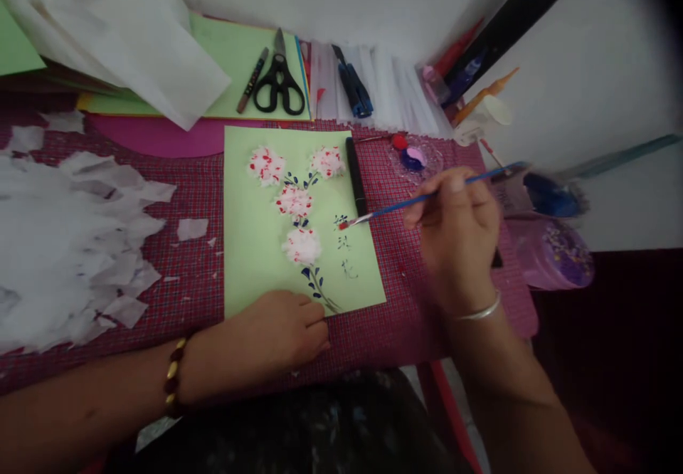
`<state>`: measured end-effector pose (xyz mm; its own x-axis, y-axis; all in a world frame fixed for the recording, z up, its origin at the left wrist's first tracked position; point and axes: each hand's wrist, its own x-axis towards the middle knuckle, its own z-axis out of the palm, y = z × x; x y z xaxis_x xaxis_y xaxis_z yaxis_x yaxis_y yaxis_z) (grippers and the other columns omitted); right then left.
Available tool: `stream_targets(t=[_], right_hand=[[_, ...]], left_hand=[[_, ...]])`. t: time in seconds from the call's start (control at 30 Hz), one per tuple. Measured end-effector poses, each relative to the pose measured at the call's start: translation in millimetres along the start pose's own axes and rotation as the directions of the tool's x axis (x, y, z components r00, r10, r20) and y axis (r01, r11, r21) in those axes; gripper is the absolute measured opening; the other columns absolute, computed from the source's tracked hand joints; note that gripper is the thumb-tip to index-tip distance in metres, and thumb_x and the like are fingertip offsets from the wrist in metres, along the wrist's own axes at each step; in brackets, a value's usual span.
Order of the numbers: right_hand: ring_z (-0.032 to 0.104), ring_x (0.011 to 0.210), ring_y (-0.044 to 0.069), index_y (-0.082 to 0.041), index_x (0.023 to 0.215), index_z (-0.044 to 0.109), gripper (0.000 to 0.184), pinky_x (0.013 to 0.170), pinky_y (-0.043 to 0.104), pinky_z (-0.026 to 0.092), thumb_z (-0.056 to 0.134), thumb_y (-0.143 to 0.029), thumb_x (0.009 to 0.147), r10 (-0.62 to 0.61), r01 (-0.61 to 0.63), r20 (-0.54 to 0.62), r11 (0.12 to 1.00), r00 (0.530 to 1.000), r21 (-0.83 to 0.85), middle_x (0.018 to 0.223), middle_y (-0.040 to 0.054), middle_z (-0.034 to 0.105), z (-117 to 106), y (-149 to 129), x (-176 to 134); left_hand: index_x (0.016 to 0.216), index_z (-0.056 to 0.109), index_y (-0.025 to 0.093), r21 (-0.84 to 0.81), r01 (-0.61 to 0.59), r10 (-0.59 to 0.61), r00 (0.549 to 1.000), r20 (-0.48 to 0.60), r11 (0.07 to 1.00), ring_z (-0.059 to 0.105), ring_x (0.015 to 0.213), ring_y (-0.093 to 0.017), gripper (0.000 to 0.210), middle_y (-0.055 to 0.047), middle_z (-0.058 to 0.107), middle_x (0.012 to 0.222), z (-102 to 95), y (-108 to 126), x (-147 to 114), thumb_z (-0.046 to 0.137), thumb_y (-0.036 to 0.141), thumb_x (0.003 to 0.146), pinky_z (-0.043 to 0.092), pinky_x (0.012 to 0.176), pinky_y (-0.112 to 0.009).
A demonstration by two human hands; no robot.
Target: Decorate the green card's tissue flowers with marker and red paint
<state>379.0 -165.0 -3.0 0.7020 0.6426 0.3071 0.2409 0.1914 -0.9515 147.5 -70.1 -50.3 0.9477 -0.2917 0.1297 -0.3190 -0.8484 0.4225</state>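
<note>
A light green sheet of paper (pixel 250 260) lies on the checked cloth in front of me. It bears several crumpled white paper flowers (pixel 302 247) dabbed with red, dark blue painted leaves and small dark handwritten characters. My right hand (pixel 459 225) is closed round a blue-handled paintbrush (pixel 400 205). The brush's red-loaded tip is over the characters at the sheet's right side; whether it touches is unclear. My left hand (pixel 282 328) rests on the sheet's lower edge with fingers curled, their tips hidden. A black marker (pixel 355 175) lies along the right edge.
A clear palette (pixel 421 164) holds red, blue and pink paint. Behind the sheet are scissors (pixel 278 82), a brown marker (pixel 252 81) and a utility knife (pixel 352 84). White paper scraps (pixel 69 246) spread at left. A purple container (pixel 560 257) stands at right.
</note>
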Motion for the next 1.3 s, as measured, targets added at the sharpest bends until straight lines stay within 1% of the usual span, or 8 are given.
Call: stream_targets(t=[0.13, 0.27, 0.5, 0.57, 0.7, 0.93, 1.1, 1.3], right_hand=[[0.060, 0.053, 0.011, -0.023, 0.084, 0.063, 0.021, 0.051, 0.025, 0.048, 0.053, -0.035, 0.099, -0.052, 0.078, 0.176, 0.987, 0.983, -0.139, 0.061, -0.0043, 0.062, 14.7, -0.6, -23.1], [0.062, 0.057, 0.012, -0.024, 0.085, 0.063, 0.023, 0.054, 0.027, 0.047, 0.052, -0.039, 0.099, -0.065, 0.131, 0.231, 0.949, 0.971, -0.286, 0.065, -0.0027, 0.064, 17.4, -5.6, -28.2], [0.063, 0.060, 0.012, -0.024, 0.086, 0.063, 0.021, 0.057, 0.028, 0.048, 0.053, -0.038, 0.098, -0.089, 0.202, 0.348, 0.931, 0.933, -0.304, 0.069, -0.0022, 0.065, 23.5, -3.0, -29.2], [0.063, 0.061, 0.013, -0.025, 0.086, 0.063, 0.021, 0.058, 0.028, 0.048, 0.052, -0.039, 0.098, -0.081, 0.191, 0.337, 0.932, 0.938, -0.307, 0.070, -0.0019, 0.065, 22.5, -3.6, -28.4], [0.062, 0.059, 0.013, -0.025, 0.087, 0.063, 0.021, 0.057, 0.029, 0.048, 0.052, -0.039, 0.099, -0.100, 0.173, 0.231, 0.932, 0.968, -0.319, 0.068, -0.0015, 0.065, 19.4, -3.2, -24.7], [0.063, 0.061, 0.013, -0.024, 0.087, 0.065, 0.020, 0.057, 0.029, 0.048, 0.054, -0.037, 0.097, -0.087, 0.202, 0.342, 0.926, 0.936, -0.319, 0.071, -0.0013, 0.067, 21.9, 0.4, -26.5], [0.064, 0.062, 0.015, -0.026, 0.089, 0.066, 0.018, 0.057, 0.031, 0.049, 0.053, -0.035, 0.098, -0.135, 0.207, 0.235, 0.926, 0.963, -0.316, 0.070, -0.0007, 0.067, 20.1, -2.4, -27.8], [0.063, 0.065, 0.014, -0.025, 0.087, 0.065, 0.019, 0.060, 0.030, 0.051, 0.052, -0.033, 0.098, -0.114, 0.235, 0.367, 0.924, 0.923, -0.303, 0.073, -0.0006, 0.066, 20.5, -1.7, -27.9]], left_hand=[[0.076, 0.054, 0.020, 0.028, 0.001, -0.001, 1.000, 0.007, 1.000, 0.051, 0.063, -0.016, 0.022, 0.001, 0.058, 0.070, 2.6, 0.1, -0.4, 0.053, 0.022, 0.098, 0.036, 0.054, -0.035], [0.075, 0.054, 0.020, 0.028, -0.012, 0.013, 1.000, -0.012, 1.000, 0.050, 0.062, -0.016, 0.022, 0.001, 0.057, 0.070, 4.3, -0.6, -0.9, 0.054, 0.021, 0.097, 0.035, 0.052, -0.036], [0.074, 0.054, 0.019, 0.018, -0.021, 0.022, 0.999, -0.040, 1.000, 0.049, 0.061, -0.015, 0.022, 0.001, 0.057, 0.069, 2.2, -0.1, -0.6, 0.055, 0.020, 0.096, 0.036, 0.052, -0.034], [0.074, 0.055, 0.019, 0.010, -0.019, 0.020, 0.998, -0.054, 1.000, 0.048, 0.060, -0.015, 0.022, 0.001, 0.058, 0.068, 2.6, 0.0, -0.7, 0.055, 0.020, 0.096, 0.035, 0.051, -0.034], [0.073, 0.054, 0.019, 0.010, -0.014, 0.015, 0.999, -0.052, 1.000, 0.048, 0.060, -0.014, 0.024, 0.001, 0.058, 0.068, 3.5, -0.3, -0.8, 0.055, 0.021, 0.097, 0.035, 0.052, -0.034], [0.074, 0.054, 0.019, 0.036, -0.018, 0.020, 0.998, -0.051, 0.999, 0.048, 0.059, -0.015, 0.023, 0.001, 0.056, 0.067, 3.5, -0.2, -0.5, 0.055, 0.022, 0.097, 0.035, 0.052, -0.034], [0.074, 0.055, 0.019, 0.023, -0.003, 0.004, 0.999, -0.040, 1.000, 0.049, 0.060, -0.015, 0.023, 0.001, 0.058, 0.068, 4.2, 0.3, -1.0, 0.054, 0.022, 0.097, 0.035, 0.053, -0.035], [0.076, 0.055, 0.020, 0.026, 0.006, -0.006, 1.000, -0.014, 1.000, 0.050, 0.061, -0.016, 0.022, 0.001, 0.058, 0.069, 2.5, 0.6, -0.8, 0.054, 0.022, 0.097, 0.035, 0.054, -0.036]])
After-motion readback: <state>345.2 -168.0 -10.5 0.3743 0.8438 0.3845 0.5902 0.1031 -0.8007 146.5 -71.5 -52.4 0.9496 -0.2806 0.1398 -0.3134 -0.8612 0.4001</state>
